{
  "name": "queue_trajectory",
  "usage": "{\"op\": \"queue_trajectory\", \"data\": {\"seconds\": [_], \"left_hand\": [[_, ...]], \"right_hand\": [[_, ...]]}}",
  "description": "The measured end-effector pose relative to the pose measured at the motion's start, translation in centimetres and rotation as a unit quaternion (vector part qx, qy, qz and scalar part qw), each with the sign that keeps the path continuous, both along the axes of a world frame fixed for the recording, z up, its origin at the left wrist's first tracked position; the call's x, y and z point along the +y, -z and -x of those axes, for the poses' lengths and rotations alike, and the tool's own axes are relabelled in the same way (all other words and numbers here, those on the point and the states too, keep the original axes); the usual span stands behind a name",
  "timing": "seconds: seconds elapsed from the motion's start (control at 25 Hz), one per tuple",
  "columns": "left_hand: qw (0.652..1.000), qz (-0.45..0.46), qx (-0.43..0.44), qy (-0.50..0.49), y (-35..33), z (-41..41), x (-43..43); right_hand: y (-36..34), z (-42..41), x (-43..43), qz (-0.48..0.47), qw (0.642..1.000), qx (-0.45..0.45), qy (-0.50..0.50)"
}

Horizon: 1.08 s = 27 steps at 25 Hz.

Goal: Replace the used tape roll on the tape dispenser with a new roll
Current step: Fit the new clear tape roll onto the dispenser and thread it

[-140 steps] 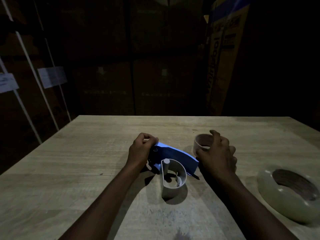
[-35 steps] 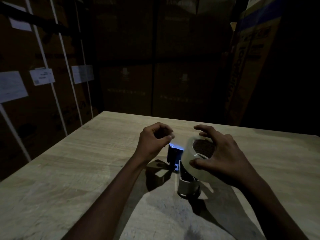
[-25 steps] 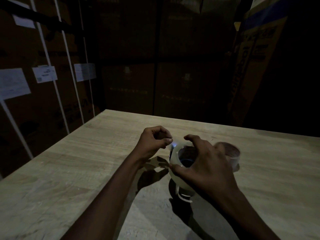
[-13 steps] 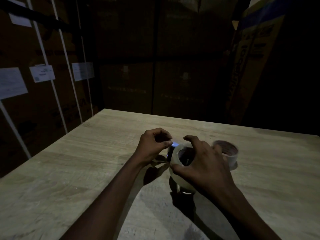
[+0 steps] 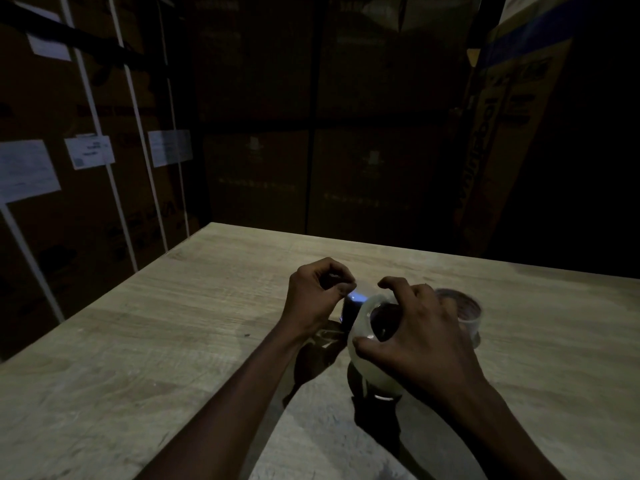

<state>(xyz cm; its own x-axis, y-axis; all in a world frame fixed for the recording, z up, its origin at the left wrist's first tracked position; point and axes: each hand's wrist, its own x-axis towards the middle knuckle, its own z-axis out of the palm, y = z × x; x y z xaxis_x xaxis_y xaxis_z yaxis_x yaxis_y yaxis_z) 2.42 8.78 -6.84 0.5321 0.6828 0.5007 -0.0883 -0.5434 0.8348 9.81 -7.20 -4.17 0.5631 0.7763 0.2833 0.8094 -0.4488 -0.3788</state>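
Note:
A blue tape dispenser (image 5: 354,301) stands on the wooden table (image 5: 173,327), mostly hidden behind my hands. My left hand (image 5: 317,297) is closed on its top end, fingers curled. My right hand (image 5: 412,327) grips a full roll of clear tape (image 5: 363,341) by its rim, thumb on the near side, and holds the roll over the dispenser's hub. The hub itself is hidden by the roll. A used roll with a brown core (image 5: 464,308) stands on the table just right of my right hand.
Stacked cardboard boxes (image 5: 256,181) with white straps and paper labels (image 5: 90,152) surround the far and left sides of the table. A tall carton (image 5: 512,126) leans at the back right. The scene is dim.
My right hand brought the new roll from the right and lowered it onto the dispenser. Over the last half second both hands barely moved.

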Motion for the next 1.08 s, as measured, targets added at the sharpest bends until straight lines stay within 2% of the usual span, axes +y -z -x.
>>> {"op": "queue_trajectory", "data": {"seconds": [0.24, 0.72, 0.92, 1.08], "left_hand": [[1.0, 0.002, -0.002, -0.003, 0.5, -0.9, -0.5], [0.999, 0.029, -0.02, 0.035, 0.6, -1.7, -0.9], [0.999, -0.036, 0.014, 0.037, 0.6, -1.6, -0.9], [0.998, -0.057, 0.017, 0.032, 0.4, -1.4, -1.0]], "right_hand": [[-0.6, -0.8, -0.4, 0.011, 0.999, 0.046, -0.028], [-0.5, -1.0, -0.4, -0.003, 0.999, 0.039, -0.028], [-0.4, -0.7, -0.5, 0.007, 0.999, 0.024, -0.032], [-1.1, -2.4, -0.8, 0.009, 0.995, 0.043, -0.087]]}}
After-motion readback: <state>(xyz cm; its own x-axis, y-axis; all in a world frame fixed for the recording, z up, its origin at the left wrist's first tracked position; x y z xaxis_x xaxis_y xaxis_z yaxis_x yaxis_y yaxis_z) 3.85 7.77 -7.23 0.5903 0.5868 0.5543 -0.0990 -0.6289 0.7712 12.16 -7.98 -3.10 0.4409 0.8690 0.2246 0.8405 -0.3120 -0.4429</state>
